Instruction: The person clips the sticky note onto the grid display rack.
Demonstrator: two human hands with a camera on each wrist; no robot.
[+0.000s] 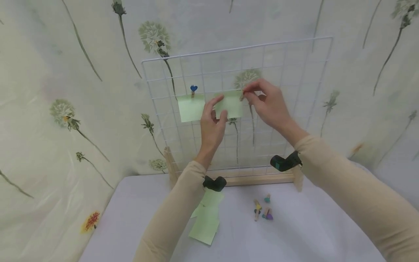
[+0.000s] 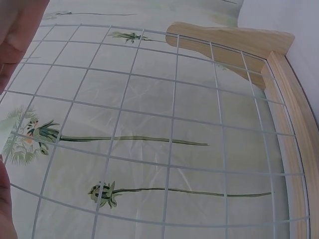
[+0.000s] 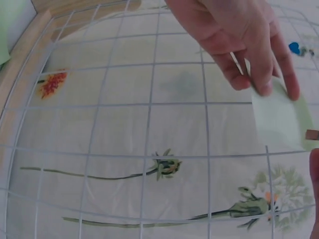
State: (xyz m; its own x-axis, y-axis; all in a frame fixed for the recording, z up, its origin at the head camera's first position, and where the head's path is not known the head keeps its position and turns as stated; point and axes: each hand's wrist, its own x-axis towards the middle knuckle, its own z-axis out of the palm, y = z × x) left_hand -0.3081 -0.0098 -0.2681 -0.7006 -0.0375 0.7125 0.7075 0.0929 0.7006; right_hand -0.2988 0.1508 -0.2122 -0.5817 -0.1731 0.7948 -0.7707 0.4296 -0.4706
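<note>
"Beige sleeves [image 1: 353,189] lie nearest, at four and seven o'clock. What's between the hands?"

"One green paper [image 1: 231,106], up against the wire grid [image 1: 237,49]. The left hand [image 1: 212,127] sits at its seven o'clock, not clenched: index finger and thumb lie spread on the sheet, I'd say to steady it."

"And the right hand [image 1: 271,105]?"

"At three o'clock, pinching a small wooden peg [image 1: 241,96] at the paper's two o'clock corner. Gripping by the tips probably leaves the peg's jaws clear. Fingers cover much of it, so I can't tell whether it has caught the wire."

"Does anything hang there without a hand?"

"Yes, the hung paper [image 1: 191,110] at nine o'clock, under a blue-heart peg [image 1: 193,89] at its top edge, which seems to bear its weight."

"What props the grid up?"

"Its wooden base [image 1: 258,179] towards five o'clock, on the white table [image 1: 140,207]; wide feet likely stop it tipping."

"And the spares?"

"Loose pegs [image 1: 256,211] at five o'clock and more green papers [image 1: 206,225] between six and seven, presumably laid there for easy reach."
</note>
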